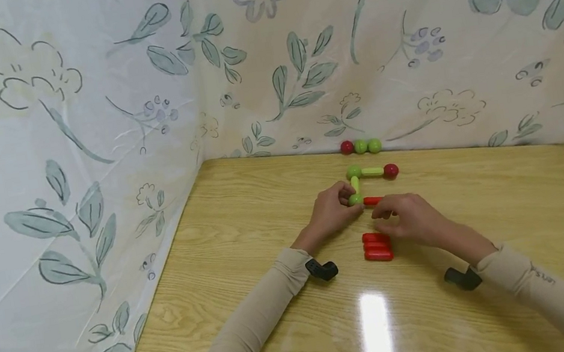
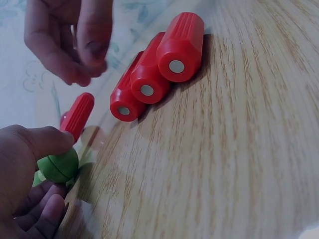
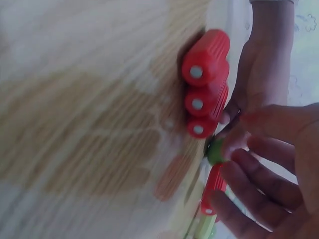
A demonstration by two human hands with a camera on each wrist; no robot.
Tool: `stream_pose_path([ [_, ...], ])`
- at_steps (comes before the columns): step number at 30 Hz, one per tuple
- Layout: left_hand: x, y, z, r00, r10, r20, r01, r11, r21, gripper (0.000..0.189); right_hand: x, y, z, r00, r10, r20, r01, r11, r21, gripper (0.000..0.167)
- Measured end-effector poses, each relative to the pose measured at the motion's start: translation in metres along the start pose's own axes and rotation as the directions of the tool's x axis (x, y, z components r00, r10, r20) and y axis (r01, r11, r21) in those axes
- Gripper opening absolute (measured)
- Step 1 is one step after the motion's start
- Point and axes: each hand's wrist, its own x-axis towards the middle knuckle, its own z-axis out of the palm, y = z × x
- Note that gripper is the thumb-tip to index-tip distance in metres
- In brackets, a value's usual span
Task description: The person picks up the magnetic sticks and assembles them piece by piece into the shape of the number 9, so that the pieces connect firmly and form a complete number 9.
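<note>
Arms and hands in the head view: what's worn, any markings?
Left sleeve and right sleeve: long, beige; the right bears small dark lettering. A bent black piece sits by each cuff. Left hand, right hand: no gloves. No cables visible.

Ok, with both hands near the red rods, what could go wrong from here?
The right hand is close to the red rod beside the nearest green ball; a brush could knock that rod askew.
The left hand grips that ball; if it shifts, the yellow-green rod leading away might come loose.
The three red rods lie side by side near the right hand; a low pass could scatter them.
</note>
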Motion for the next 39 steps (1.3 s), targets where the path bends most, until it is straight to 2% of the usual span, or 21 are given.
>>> stream_pose_path([
  [5,0.0009,-0.0016,-0.0005,1.0,0.005,0.0,-0.005,1.0,-0.001,0.03,0.0002,-0.005,0.0031,0.987,0.038,0.159,-0.044,0.999,0.031,0.015],
  [8,0.0016,-0.002,-0.0004,1.0,0.006,0.001,-0.006,1.0,-0.002,0.031,-0.0001,-0.0053,0.0062,0.978,0.033,0.207,-0.042,0.998,0.039,0.013],
  [16,0.0013,-0.0001,-0.0018,1.0,0.001,0.001,-0.001,1.0,-0.007,0.029,0.0015,-0.0063,0.006,0.978,0.005,0.211,-0.019,0.998,0.066,0.008],
  [39,-0.0005,-0.0035,-0.0009,1.0,0.006,0.0,-0.006,1.0,-0.023,0.029,0.0045,-0.0093,0.0039,0.957,0.026,0.289,-0.043,0.998,0.052,0.006],
])
